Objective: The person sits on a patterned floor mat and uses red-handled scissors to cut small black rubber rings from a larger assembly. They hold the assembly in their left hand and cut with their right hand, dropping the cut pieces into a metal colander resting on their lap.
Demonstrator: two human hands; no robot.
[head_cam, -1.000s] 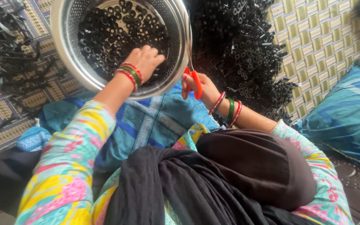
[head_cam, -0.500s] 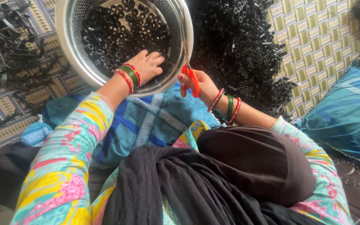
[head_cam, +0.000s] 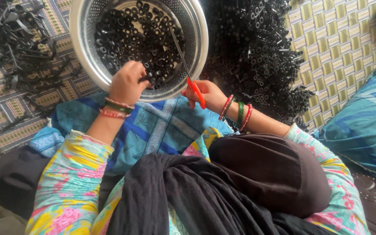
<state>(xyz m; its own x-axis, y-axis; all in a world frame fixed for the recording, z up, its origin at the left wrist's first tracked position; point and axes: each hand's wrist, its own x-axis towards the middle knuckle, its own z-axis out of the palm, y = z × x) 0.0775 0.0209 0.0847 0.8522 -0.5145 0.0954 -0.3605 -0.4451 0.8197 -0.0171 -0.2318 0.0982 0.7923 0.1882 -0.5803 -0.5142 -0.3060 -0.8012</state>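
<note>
1. While the person is sitting over a round perforated steel colander (head_cam: pixel 199 52), both hands are working at its near rim.
2. That colander is resting on a blue patterned cloth (head_cam: pixel 153 130) spread over the lap, and it is holding a heap of small black plastic rings (head_cam: pixel 127 35).
3. The left hand (head_cam: pixel 129 82) is reaching over the near rim into the bowl, its fingers curling closed around a small cluster of the black rings.
4. Red and green bangles (head_cam: pixel 116 109) are circling the left wrist, just outside the rim.
5. The right hand (head_cam: pixel 205 93) is gripping the orange handles of a pair of scissors (head_cam: pixel 188 65), fingers closed through them.
6. The thin metal blades are pointing up and away into the bowl, lying over the rings near the left hand's cluster; whether the blades are touching it, I cannot tell.
7. To the right of the colander, a big loose pile of black plastic pieces (head_cam: pixel 257 56) is lying on a yellow and green checked mat (head_cam: pixel 340 43).
8. To the left, a tangle of black plastic stems and offcuts (head_cam: pixel 14 48) is lying on the same mat.
</note>
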